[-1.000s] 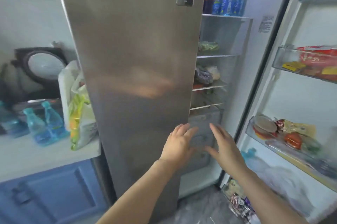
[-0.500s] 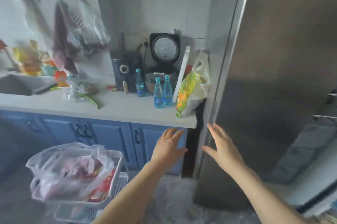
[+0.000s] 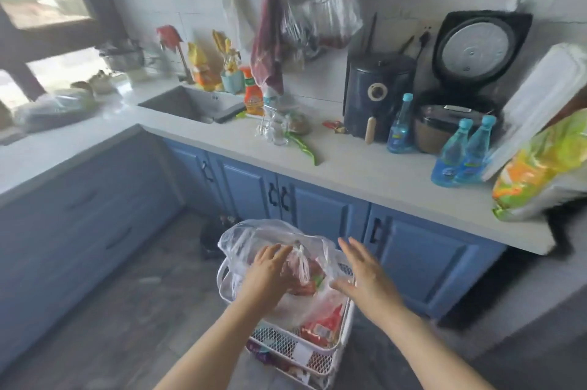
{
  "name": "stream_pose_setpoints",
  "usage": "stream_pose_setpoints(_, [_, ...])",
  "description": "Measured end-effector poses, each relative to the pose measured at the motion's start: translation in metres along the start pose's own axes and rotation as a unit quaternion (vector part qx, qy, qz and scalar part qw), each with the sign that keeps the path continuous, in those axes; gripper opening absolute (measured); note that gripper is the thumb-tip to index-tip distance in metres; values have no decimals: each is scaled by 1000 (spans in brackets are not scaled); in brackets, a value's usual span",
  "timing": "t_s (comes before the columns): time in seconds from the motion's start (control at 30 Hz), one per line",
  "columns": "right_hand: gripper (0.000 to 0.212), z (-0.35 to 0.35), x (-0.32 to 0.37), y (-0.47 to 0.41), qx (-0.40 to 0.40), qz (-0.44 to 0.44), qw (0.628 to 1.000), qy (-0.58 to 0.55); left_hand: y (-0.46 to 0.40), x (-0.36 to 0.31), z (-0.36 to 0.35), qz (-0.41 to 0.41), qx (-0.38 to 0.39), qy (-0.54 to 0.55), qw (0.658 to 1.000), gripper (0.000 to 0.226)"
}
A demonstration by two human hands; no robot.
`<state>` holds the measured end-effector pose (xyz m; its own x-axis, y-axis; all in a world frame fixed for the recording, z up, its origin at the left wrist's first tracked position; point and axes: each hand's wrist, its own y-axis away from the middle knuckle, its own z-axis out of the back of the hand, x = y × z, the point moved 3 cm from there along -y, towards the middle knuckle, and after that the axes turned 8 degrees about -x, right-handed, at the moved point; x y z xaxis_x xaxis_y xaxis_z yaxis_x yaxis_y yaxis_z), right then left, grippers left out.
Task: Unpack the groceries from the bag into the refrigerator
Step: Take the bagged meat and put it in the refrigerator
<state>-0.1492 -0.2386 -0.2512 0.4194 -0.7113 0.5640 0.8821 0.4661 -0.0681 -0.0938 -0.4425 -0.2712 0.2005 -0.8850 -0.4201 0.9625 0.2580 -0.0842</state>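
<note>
I'm reaching down with both hands to the thin translucent plastic grocery bag (image 3: 270,238), which is sitting in the top tier of a white wire-mesh basket cart (image 3: 320,354) on the floor, straight ahead and below me, in front of the blue cabinet doors (image 3: 320,211). My left hand (image 3: 268,272) is nearer: fingers straight, lying on the bag just left of a small knotted pinkish inner pouch (image 3: 300,265), not gripping anything yet. My right hand (image 3: 363,275) is hovering flat and relaxed just off the bag's right rim, holding nothing, apparently not touching. The pouch's long axis is running roughly up-down from its knot, so I'm judging the left hand is placed to pinch it while the right spreads the bag mouth. Counting: one bag, one cart, one knotted pouch, red-packaged items beneath it that I can't count through the plastic. On the pale counter (image 3: 365,173) I'm seeing three blue clear bottles (image 3: 457,157). The fridge isn't in view.
</note>
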Motion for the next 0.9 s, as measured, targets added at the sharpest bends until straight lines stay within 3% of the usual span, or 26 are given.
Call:
stream_pose_setpoints(0.33, [85, -80, -1, -62, 58, 18, 998, 15, -31, 74, -34, 39, 26, -26, 999, 68])
stream_pose_setpoints(0.6, [87, -153, -15, -94, 73, -5, 997, 13, -92, 99, -79, -12, 82, -50, 995, 67])
stream_pose_setpoints(0.9, [82, -232, -34, -129, 70, -89, 993, -11, -140, 145, -130, -64, 165, -60, 982, 66])
